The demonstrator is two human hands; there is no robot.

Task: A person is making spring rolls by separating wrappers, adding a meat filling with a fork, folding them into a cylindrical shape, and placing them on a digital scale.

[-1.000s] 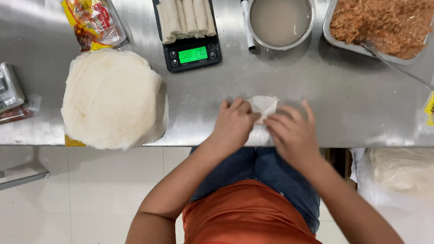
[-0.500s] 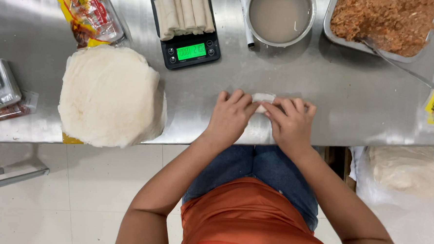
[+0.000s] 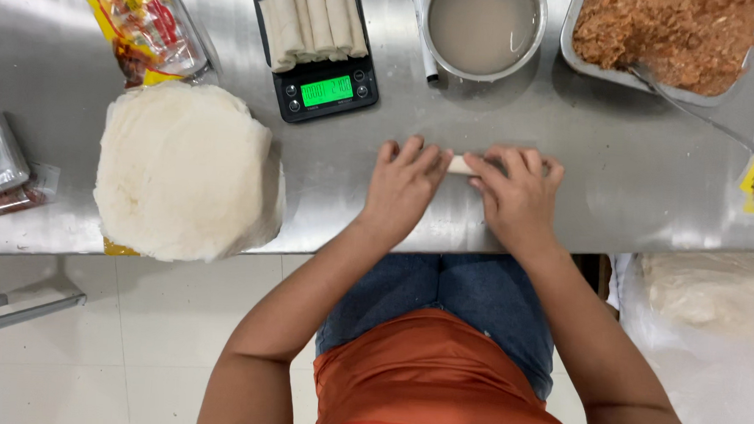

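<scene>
Surface: steel table [image 3: 615, 188], front edge just behind the wrists, white tiled floor below.
Left hand: left hand [image 3: 405, 188] lies flat, fingers spread and barely curled, pressing on one end of the roll.
Right hand: right hand [image 3: 517, 197] mirrors it on the other end; neither hand grips, both press from above.
Roll: roll [image 3: 460, 164] shows only as a pale strip between the two hands, lying on the table.
Handling: looks light, soft and easy to tear or squash; best held with flat fingers spread along its length, not pinched.
Ahead of hands: scale [image 3: 325, 89] with finished rolls [image 3: 311, 18], marker [image 3: 424, 32], bowl [image 3: 484, 28] of cloudy liquid, tray [image 3: 666, 34] of filling.
Left of hands: wrapper stack [image 3: 184, 170], well apart.
Room: open steel lies between the hands and the scale, and to their right.
</scene>
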